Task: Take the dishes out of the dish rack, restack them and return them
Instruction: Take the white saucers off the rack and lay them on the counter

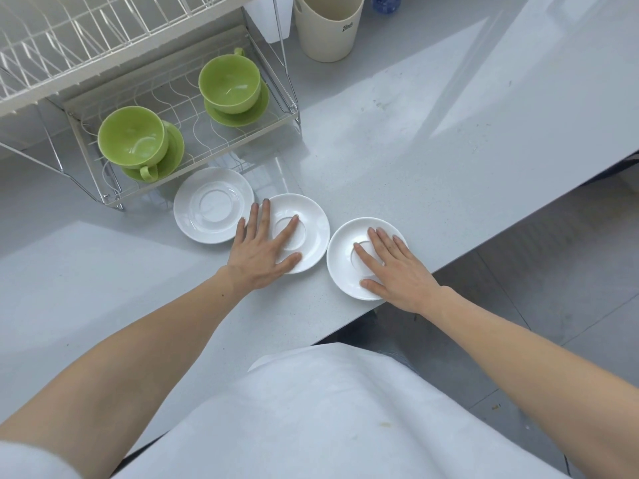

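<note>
Three white saucers lie in a row on the grey counter (432,160). My left hand (264,248) rests flat on the middle saucer (313,224), fingers spread. My right hand (394,267) lies flat on the right saucer (340,267) near the counter's front edge. The left saucer (212,205) is untouched, just in front of the white wire dish rack (103,197). On the rack's lower shelf stand two green cups on green saucers, one at the front left (133,136) and one at the back right (230,83). The rack's upper shelf looks empty.
A beige plastic container (328,27) stands behind the rack at the right, with a blue bottle (387,1) beyond it. The counter's front edge runs diagonally just below the right saucer; grey floor lies past it.
</note>
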